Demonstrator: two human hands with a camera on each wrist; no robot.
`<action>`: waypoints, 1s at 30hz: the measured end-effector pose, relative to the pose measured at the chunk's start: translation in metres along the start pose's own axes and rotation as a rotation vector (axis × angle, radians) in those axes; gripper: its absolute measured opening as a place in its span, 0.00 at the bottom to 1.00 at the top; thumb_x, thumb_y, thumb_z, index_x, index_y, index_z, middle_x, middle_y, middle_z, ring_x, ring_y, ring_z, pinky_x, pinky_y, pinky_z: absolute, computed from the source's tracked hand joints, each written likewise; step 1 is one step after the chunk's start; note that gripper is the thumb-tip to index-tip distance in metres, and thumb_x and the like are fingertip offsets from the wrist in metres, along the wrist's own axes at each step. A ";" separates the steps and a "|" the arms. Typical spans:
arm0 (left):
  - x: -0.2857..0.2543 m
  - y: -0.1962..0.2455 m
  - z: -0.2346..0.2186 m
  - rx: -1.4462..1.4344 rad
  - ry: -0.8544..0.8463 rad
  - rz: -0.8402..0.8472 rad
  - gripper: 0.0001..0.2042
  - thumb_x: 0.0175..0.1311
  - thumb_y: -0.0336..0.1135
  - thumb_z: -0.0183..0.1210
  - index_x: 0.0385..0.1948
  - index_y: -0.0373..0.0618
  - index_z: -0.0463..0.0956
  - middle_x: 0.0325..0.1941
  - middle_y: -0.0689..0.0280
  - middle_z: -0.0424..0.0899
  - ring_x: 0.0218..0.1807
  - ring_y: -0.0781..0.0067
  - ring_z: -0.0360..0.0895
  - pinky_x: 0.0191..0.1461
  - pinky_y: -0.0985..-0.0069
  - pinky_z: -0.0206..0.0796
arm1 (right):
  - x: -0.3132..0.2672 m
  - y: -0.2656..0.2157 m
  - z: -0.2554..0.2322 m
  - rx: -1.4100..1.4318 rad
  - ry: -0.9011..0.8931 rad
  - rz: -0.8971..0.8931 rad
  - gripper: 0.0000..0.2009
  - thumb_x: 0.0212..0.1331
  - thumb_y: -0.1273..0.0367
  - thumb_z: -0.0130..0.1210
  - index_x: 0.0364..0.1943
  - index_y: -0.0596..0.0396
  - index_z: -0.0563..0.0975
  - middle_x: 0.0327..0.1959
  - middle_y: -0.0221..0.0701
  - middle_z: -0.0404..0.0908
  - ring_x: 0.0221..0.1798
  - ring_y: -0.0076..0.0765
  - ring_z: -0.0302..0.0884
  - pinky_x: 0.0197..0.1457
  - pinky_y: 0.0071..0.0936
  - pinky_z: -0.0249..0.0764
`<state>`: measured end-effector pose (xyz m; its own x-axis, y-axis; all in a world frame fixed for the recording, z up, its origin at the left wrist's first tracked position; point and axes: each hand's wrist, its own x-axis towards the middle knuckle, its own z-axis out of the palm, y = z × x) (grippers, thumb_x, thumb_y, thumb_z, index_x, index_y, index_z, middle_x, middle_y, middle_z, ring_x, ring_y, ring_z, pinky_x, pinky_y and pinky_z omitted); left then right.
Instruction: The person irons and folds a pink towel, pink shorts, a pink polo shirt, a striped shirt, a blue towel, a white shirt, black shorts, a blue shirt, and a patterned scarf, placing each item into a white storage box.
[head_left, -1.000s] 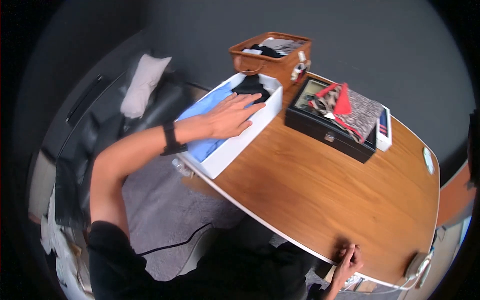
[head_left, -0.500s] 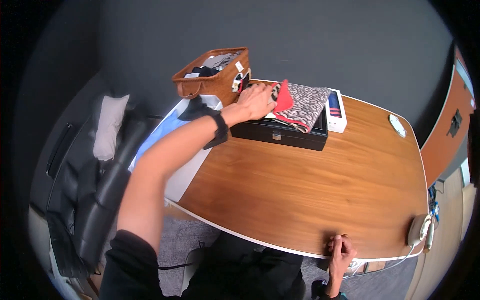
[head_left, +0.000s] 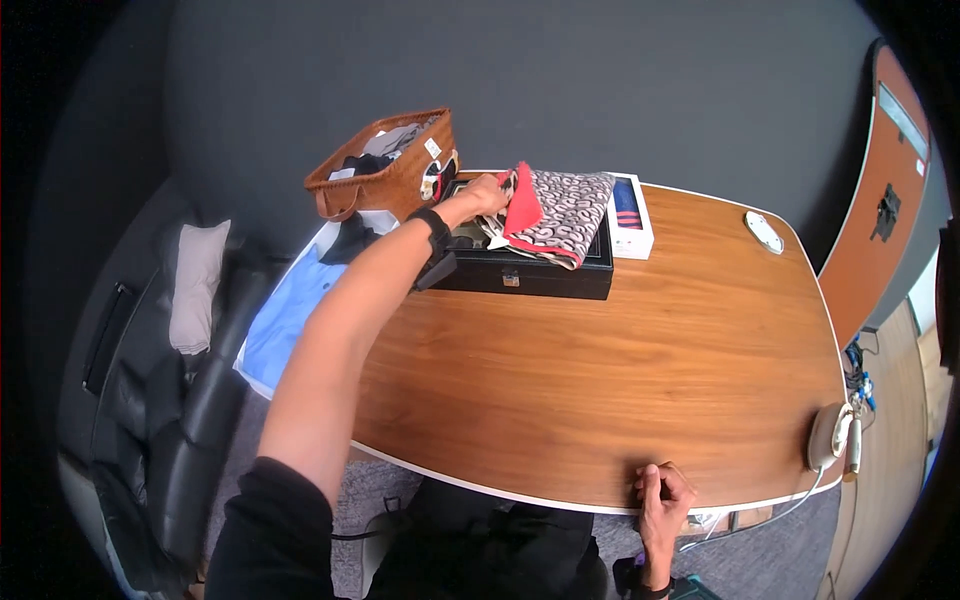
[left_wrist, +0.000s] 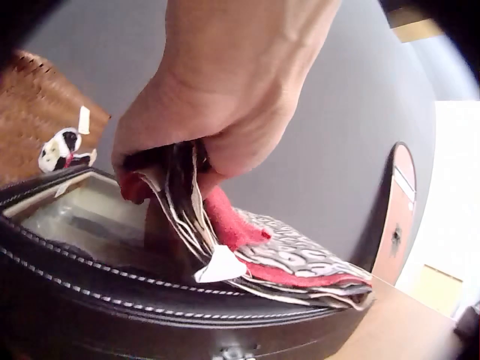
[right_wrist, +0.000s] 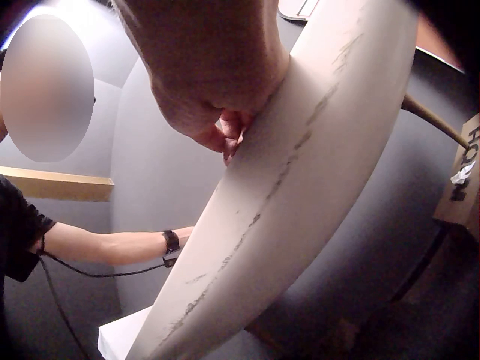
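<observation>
The left hand (head_left: 486,194) (left_wrist: 217,105) pinches the left edge of a folded patterned cloth (head_left: 575,215) (left_wrist: 300,251) with red trim. Most of that cloth lies on a black box (head_left: 560,281) (left_wrist: 172,311) with white stitching; its gripped layers are bunched upward between thumb and fingers in the left wrist view. Part of the box's clear top shows beside the hand. At the table's front edge, the right hand (head_left: 662,500) (right_wrist: 214,94) rests with its fingers loosely curled, holding nothing.
A brown basket (head_left: 400,182) of clothes stands at the back left, behind a white box holding blue cloth (head_left: 290,310). A white package (head_left: 632,240) sits right of the black box. A white device (head_left: 829,437) with a cable is at the table's right edge.
From over the white box, the left hand has moved right to the patterned cloth and now grips its edge. The head view has turned right. The right hand stays at the table's edge.
</observation>
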<state>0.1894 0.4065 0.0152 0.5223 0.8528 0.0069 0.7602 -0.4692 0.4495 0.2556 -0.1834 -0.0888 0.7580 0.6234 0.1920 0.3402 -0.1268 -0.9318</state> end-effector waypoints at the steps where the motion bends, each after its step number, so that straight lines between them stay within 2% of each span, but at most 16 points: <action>1: -0.005 0.011 -0.008 -0.042 0.027 0.094 0.23 0.66 0.40 0.62 0.59 0.36 0.78 0.52 0.49 0.87 0.53 0.58 0.84 0.57 0.64 0.74 | 0.000 -0.005 0.000 -0.002 -0.002 0.005 0.13 0.69 0.70 0.61 0.28 0.65 0.83 0.20 0.36 0.78 0.25 0.33 0.75 0.34 0.30 0.68; 3: -0.037 0.051 -0.040 -0.121 0.078 0.278 0.22 0.68 0.41 0.58 0.59 0.35 0.76 0.56 0.46 0.85 0.60 0.47 0.83 0.64 0.61 0.72 | -0.001 -0.008 0.003 0.011 0.003 0.009 0.13 0.69 0.70 0.61 0.28 0.65 0.83 0.20 0.37 0.78 0.26 0.33 0.75 0.34 0.31 0.69; 7: -0.103 0.133 -0.093 -0.375 -0.041 0.467 0.14 0.70 0.35 0.53 0.52 0.38 0.75 0.48 0.54 0.86 0.52 0.61 0.83 0.59 0.61 0.71 | -0.002 0.004 0.005 0.038 0.013 -0.013 0.15 0.71 0.68 0.60 0.27 0.66 0.82 0.21 0.34 0.79 0.25 0.28 0.74 0.32 0.26 0.68; 10: -0.140 0.167 -0.106 -0.376 -0.125 0.601 0.13 0.72 0.36 0.54 0.53 0.41 0.74 0.40 0.66 0.84 0.41 0.78 0.79 0.49 0.72 0.72 | -0.001 0.003 0.004 0.062 0.016 -0.030 0.17 0.74 0.67 0.58 0.27 0.65 0.82 0.22 0.28 0.78 0.23 0.20 0.72 0.28 0.21 0.66; 11: -0.157 0.176 -0.110 -0.314 -0.173 0.638 0.14 0.75 0.35 0.54 0.57 0.43 0.74 0.41 0.71 0.84 0.40 0.84 0.79 0.47 0.76 0.73 | 0.000 0.002 0.004 0.073 0.014 0.006 0.16 0.73 0.67 0.59 0.28 0.65 0.83 0.21 0.30 0.78 0.24 0.22 0.73 0.29 0.23 0.67; 14: -0.204 0.182 -0.098 -0.310 -0.382 0.719 0.18 0.74 0.34 0.54 0.62 0.42 0.72 0.44 0.70 0.85 0.44 0.84 0.80 0.50 0.78 0.74 | -0.001 -0.004 0.002 0.120 -0.021 0.114 0.15 0.73 0.66 0.60 0.31 0.66 0.85 0.23 0.31 0.80 0.28 0.24 0.76 0.33 0.26 0.70; 16: -0.228 0.169 -0.078 -0.276 -0.501 0.844 0.22 0.73 0.36 0.57 0.67 0.40 0.71 0.48 0.66 0.84 0.47 0.81 0.80 0.54 0.75 0.75 | 0.004 -0.008 0.001 0.178 -0.011 0.145 0.14 0.74 0.65 0.59 0.38 0.65 0.85 0.27 0.28 0.82 0.31 0.23 0.77 0.36 0.24 0.73; 17: -0.237 0.155 -0.062 -0.248 -0.467 0.976 0.23 0.73 0.36 0.57 0.68 0.39 0.71 0.49 0.63 0.85 0.48 0.79 0.81 0.54 0.74 0.76 | 0.006 -0.015 -0.002 0.275 -0.042 0.202 0.15 0.75 0.64 0.58 0.50 0.65 0.82 0.36 0.29 0.85 0.33 0.24 0.78 0.40 0.24 0.76; 19: -0.281 0.149 -0.063 -0.158 -0.706 0.878 0.19 0.69 0.34 0.62 0.59 0.37 0.75 0.42 0.60 0.87 0.42 0.73 0.85 0.49 0.71 0.78 | 0.012 -0.015 -0.005 0.411 0.025 0.130 0.24 0.79 0.61 0.51 0.71 0.61 0.69 0.56 0.36 0.80 0.46 0.24 0.78 0.49 0.24 0.77; 20: -0.297 0.139 -0.060 0.005 -0.706 0.892 0.16 0.66 0.35 0.66 0.50 0.37 0.77 0.37 0.57 0.87 0.38 0.68 0.86 0.45 0.68 0.77 | 0.012 -0.014 -0.012 0.532 0.013 0.234 0.25 0.79 0.60 0.50 0.72 0.61 0.67 0.57 0.37 0.79 0.48 0.24 0.77 0.50 0.24 0.77; 21: -0.314 0.124 -0.050 -0.132 -0.751 0.880 0.14 0.64 0.35 0.68 0.44 0.37 0.77 0.35 0.53 0.86 0.35 0.61 0.86 0.41 0.66 0.75 | 0.011 -0.013 -0.019 0.659 0.000 0.337 0.26 0.80 0.60 0.49 0.74 0.61 0.65 0.59 0.38 0.78 0.49 0.25 0.77 0.52 0.25 0.77; 22: -0.332 0.120 -0.051 0.028 -0.742 0.828 0.14 0.64 0.36 0.68 0.40 0.37 0.76 0.34 0.51 0.86 0.33 0.54 0.85 0.40 0.64 0.75 | 0.009 -0.014 -0.022 0.583 -0.019 0.322 0.26 0.79 0.60 0.50 0.74 0.61 0.66 0.58 0.38 0.78 0.49 0.26 0.77 0.51 0.25 0.77; 25: -0.370 0.098 -0.039 -0.006 -0.883 0.639 0.16 0.65 0.36 0.69 0.41 0.36 0.71 0.29 0.56 0.83 0.31 0.65 0.84 0.37 0.69 0.75 | 0.003 -0.016 -0.028 0.340 -0.047 0.259 0.27 0.76 0.62 0.54 0.72 0.62 0.67 0.55 0.38 0.78 0.46 0.28 0.78 0.51 0.26 0.76; 27: -0.383 0.084 -0.028 -0.107 -0.959 0.534 0.19 0.65 0.37 0.69 0.44 0.35 0.70 0.28 0.48 0.82 0.32 0.47 0.82 0.37 0.60 0.70 | 0.003 -0.021 -0.020 0.171 -0.017 0.190 0.28 0.73 0.63 0.58 0.71 0.61 0.68 0.54 0.38 0.77 0.46 0.29 0.78 0.51 0.26 0.75; 28: -0.386 0.080 -0.022 -0.140 -0.963 0.493 0.19 0.63 0.35 0.70 0.44 0.34 0.70 0.31 0.46 0.83 0.35 0.46 0.84 0.38 0.60 0.72 | 0.005 -0.036 -0.019 -0.044 0.021 0.185 0.28 0.68 0.65 0.64 0.69 0.61 0.71 0.53 0.42 0.77 0.49 0.38 0.78 0.55 0.32 0.75; 30: -0.385 0.066 -0.008 -0.166 -0.928 0.516 0.19 0.62 0.35 0.69 0.45 0.33 0.70 0.33 0.44 0.84 0.39 0.44 0.85 0.41 0.59 0.73 | 0.015 -0.038 -0.023 -0.378 0.008 -0.092 0.28 0.64 0.65 0.65 0.67 0.62 0.73 0.55 0.45 0.77 0.54 0.46 0.77 0.58 0.37 0.75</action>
<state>0.0352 0.0490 0.0498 0.9078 0.0199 -0.4190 0.3380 -0.6262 0.7026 0.2672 -0.1871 -0.0432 0.7183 0.6398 0.2733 0.5871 -0.3466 -0.7316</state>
